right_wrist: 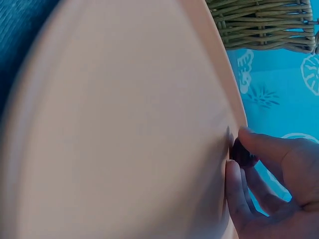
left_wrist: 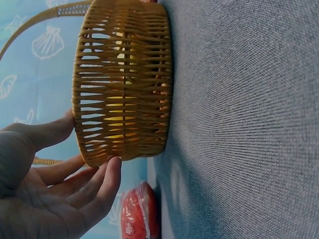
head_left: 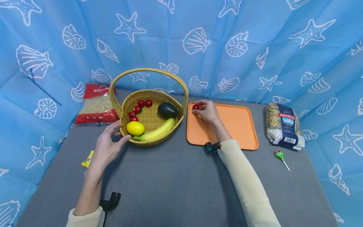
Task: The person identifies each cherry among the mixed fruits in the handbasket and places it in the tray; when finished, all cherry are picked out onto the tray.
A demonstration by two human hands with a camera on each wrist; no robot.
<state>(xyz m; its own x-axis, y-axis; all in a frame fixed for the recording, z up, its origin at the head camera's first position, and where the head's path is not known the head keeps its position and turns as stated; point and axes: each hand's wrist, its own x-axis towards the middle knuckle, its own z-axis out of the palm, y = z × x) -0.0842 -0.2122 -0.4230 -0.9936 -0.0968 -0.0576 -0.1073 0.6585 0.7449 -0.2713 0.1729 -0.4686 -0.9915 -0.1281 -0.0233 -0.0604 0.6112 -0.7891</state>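
A red cherry [head_left: 195, 107] is pinched between the thumb and fingers of my right hand [head_left: 208, 112], at the far left corner of an orange tray [head_left: 235, 126]. In the right wrist view the same cherry [right_wrist: 243, 153] looks dark, close over the tray surface. My left hand [head_left: 107, 145] grips the near left side of a wicker basket [head_left: 150, 91], thumb at its rim and fingers against its wall [left_wrist: 124, 99]. Inside the basket lie several cherries [head_left: 137, 109], a yellow lemon [head_left: 135, 128], a banana [head_left: 157, 130] and a dark green avocado [head_left: 167, 110].
Behind the basket's left side leans a red bag of pasta [head_left: 96, 104]. An Agnesi pasta bag [head_left: 284, 126] lies right of the tray, with a green-wrapped lollipop [head_left: 280, 156] in front. A small yellow packet [head_left: 88, 159] rests beside my left forearm. Blue curtains [head_left: 175, 47] surround the grey table.
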